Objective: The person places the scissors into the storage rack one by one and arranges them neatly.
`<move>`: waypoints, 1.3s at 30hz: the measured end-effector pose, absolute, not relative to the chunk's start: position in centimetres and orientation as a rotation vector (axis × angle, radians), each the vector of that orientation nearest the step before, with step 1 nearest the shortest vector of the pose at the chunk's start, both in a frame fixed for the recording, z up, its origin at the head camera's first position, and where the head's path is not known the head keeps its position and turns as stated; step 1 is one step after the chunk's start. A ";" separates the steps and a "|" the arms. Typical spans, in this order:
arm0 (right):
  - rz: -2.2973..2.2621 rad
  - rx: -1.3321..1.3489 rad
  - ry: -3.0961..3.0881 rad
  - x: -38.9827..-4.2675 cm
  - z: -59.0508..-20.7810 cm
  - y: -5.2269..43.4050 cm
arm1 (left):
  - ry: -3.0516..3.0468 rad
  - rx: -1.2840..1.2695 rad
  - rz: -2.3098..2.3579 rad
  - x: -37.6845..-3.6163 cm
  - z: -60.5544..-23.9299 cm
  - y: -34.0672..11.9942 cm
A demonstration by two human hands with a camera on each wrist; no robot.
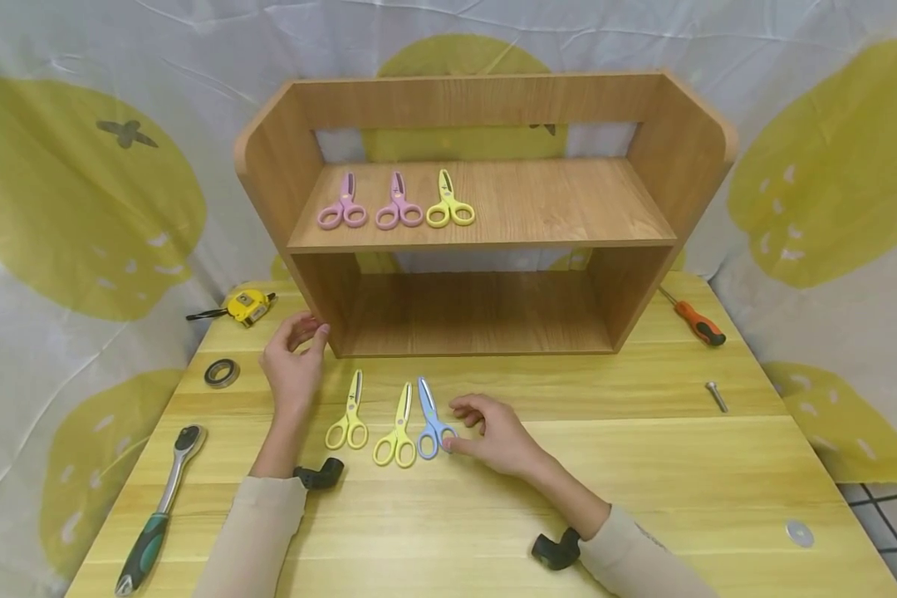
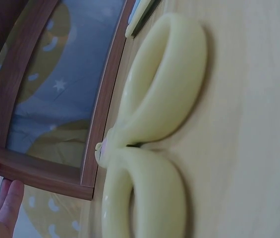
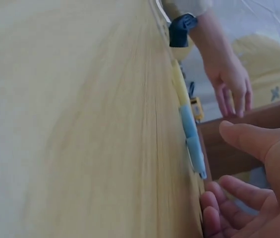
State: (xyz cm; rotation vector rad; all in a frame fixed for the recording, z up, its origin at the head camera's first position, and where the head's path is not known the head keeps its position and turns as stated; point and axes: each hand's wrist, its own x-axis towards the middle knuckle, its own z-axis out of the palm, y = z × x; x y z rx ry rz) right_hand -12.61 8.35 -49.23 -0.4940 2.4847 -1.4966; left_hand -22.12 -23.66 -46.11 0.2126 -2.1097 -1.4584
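Head view, blue scissors (image 1: 432, 422), slender, pointed, two-looped, lying flat

Pale, creased cloth (image 1: 217, 50) printed with big yellow fruits (image 1: 82, 191) hangs behind the counter's (image 1: 703, 465) far edge and along its left and right edges, light-coloured floor tiles (image 1: 885, 519) with dark joints show past the near right corner, and soft light covers the wood-grained top.
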 end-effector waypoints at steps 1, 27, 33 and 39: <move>-1.484 -0.494 2.493 -12.6 -49.3 8.3 | -2.109 0.214 -1.457 -22.1 -46.2 -23.6; -1.183 -0.577 2.766 -11.6 -50.0 6.7 | -2.125 0.220 -1.421 -22.0 -46.2 -23.4; -1.209 -0.524 2.760 -11.4 -49.8 6.6 | -2.122 0.217 -1.416 -22.0 -46.2 -23.4; -1.295 -0.477 2.691 -11.7 -49.2 7.0 | -2.123 0.224 -1.415 -22.0 -46.2 -23.3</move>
